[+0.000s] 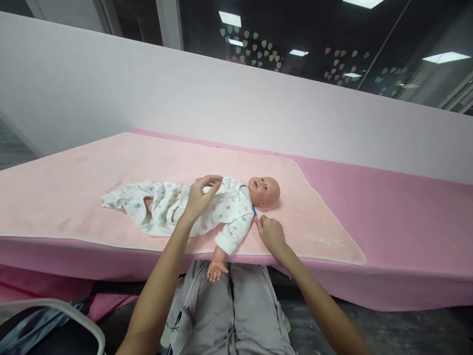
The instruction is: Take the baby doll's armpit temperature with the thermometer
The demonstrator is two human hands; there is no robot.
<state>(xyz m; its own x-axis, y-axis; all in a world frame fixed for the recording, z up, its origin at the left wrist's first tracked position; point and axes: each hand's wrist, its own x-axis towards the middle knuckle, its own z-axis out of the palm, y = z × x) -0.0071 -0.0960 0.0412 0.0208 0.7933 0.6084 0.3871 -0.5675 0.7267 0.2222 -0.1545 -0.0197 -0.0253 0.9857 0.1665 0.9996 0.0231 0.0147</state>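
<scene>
While the doll lies on its back across the centre of the frame, its head points to the right and its lower body to the left. It wears white printed clothing. One doll arm reaches over the front edge of the pink-covered desk at lower centre, above grey trousers. Beneath the doll, a peach mat fills the left and middle of the surface.

The left hand is over the doll's torso, fingers loosely bent, thumb and fingers parted; contact with the fabric cannot be confirmed. The right hand is just below the head, fingers curled in, fingertips beside a narrow blue item at the neckline. Whether it pinches that item cannot be told.

A white partition crosses behind. Heart shapes mark the dark glass at upper right.
</scene>
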